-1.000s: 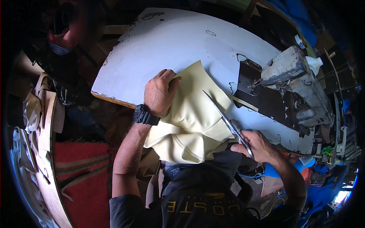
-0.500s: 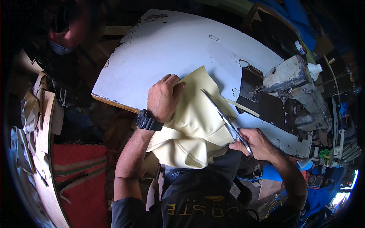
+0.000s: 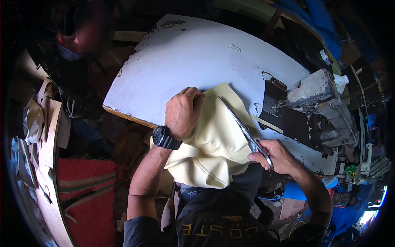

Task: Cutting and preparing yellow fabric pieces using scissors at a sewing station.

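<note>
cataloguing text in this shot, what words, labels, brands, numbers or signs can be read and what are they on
Dark shirt: large yellow letters, upside down, not copied out; smaller line too small to read.
Small label at the waist: too small to read.
Black wristwatch: no readable digits.
Small white container beyond the sewing machine: marking too blurred to read.

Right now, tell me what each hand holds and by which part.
The left hand holds the pale yellow sheet by its upper-left edge; the right hand holds the scissors by the handles.
</note>
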{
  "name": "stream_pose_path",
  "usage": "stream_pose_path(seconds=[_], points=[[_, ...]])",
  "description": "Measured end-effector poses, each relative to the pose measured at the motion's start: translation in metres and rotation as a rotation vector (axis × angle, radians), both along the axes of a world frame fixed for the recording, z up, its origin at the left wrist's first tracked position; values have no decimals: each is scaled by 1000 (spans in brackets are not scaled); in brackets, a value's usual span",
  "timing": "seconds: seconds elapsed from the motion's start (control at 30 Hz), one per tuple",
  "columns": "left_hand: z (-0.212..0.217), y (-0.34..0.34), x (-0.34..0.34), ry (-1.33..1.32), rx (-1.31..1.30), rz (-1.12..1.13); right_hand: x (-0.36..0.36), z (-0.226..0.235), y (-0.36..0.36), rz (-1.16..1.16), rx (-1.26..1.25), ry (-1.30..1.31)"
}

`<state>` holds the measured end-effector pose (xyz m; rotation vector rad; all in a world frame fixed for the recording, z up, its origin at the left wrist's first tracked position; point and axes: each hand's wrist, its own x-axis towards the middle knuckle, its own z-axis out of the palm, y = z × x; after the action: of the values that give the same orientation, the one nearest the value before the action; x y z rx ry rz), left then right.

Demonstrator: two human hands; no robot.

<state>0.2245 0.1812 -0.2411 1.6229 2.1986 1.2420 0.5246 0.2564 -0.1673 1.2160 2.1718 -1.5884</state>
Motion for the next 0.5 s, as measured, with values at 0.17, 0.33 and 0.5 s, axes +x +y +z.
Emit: stream_pose_path(seconds=[0.17, 0.33, 0.5], points=[[1, -1, -1, -6, -18, 13, -9, -3, 1, 57, 79, -23], [0, -1, -1, -31, -7, 13, -9, -2, -3, 56, 94, 5], [2, -2, -1, -44, -1, 9, -13, -1, 1, 30, 65, 46]])
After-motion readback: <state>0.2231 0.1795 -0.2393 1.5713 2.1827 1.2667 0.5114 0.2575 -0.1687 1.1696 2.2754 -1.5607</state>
